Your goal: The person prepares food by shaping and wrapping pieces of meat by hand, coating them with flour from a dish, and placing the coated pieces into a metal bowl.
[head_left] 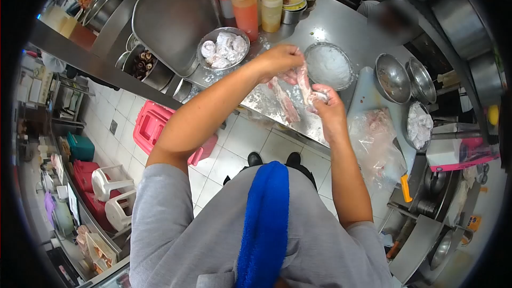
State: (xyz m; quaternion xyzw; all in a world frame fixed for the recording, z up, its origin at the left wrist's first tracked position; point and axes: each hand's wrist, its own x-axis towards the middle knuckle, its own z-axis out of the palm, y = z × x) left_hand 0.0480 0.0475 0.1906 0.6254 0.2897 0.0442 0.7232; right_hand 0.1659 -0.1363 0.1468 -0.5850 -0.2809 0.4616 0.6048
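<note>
A floured strip of raw meat (303, 81) is stretched between my two hands above the steel counter. My left hand (281, 65) pinches its far end, fingers closed. Lower down and to the right, my right hand (329, 108) grips the near end; a greyish, shiny bit shows at its fingers, too small to make out. A second meat strip (287, 104) lies on the flour-dusted counter (261, 98) below my hands. Just beyond my right hand stands a bowl of white flour (328, 64). Left of my left hand, a metal bowl (202, 60) holds several flour-coated rolled pieces (226, 45).
Squeeze bottles (245, 10) stand at the back. To the right, a cutting board (364, 88) carries a plastic bag of meat (373, 133) and an orange-handled knife (406, 188), near metal bowls (393, 77). A pink bin (152, 128) sits on the floor. Another person (392, 21) is across the counter.
</note>
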